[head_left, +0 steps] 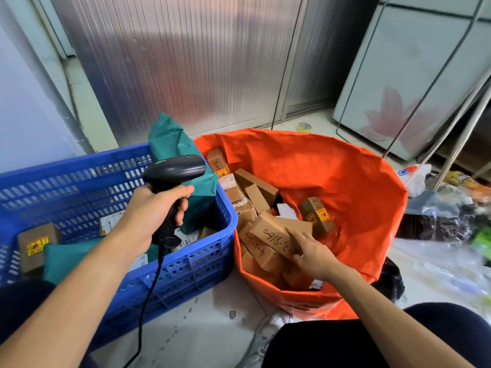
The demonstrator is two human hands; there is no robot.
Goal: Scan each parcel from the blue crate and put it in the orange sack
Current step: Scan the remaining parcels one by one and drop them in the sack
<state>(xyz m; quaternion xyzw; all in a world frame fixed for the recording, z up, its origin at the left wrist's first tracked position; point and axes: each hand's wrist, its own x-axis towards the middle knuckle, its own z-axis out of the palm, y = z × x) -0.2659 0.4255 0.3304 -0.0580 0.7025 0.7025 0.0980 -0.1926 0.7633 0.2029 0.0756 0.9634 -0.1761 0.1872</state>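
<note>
Two hands: well apart, one over each bin.
Left hand [156, 211]: wrapped tight round the black scanner [178, 170], above the blue crate [79, 179].
Right hand [314, 254]: inside the orange sack [345, 187], fingers almost straight, lying on a brown box [271, 232].
Brown box: on top of other boxes, at the near side of the sack.
Blue crate: just left of the sack, with a tall green bag [180, 144] and a small box [37, 245] inside.

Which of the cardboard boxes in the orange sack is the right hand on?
The topmost box of the near pile, lying over the box marked 4-2-2010. The right hand rests on its near end.
</note>
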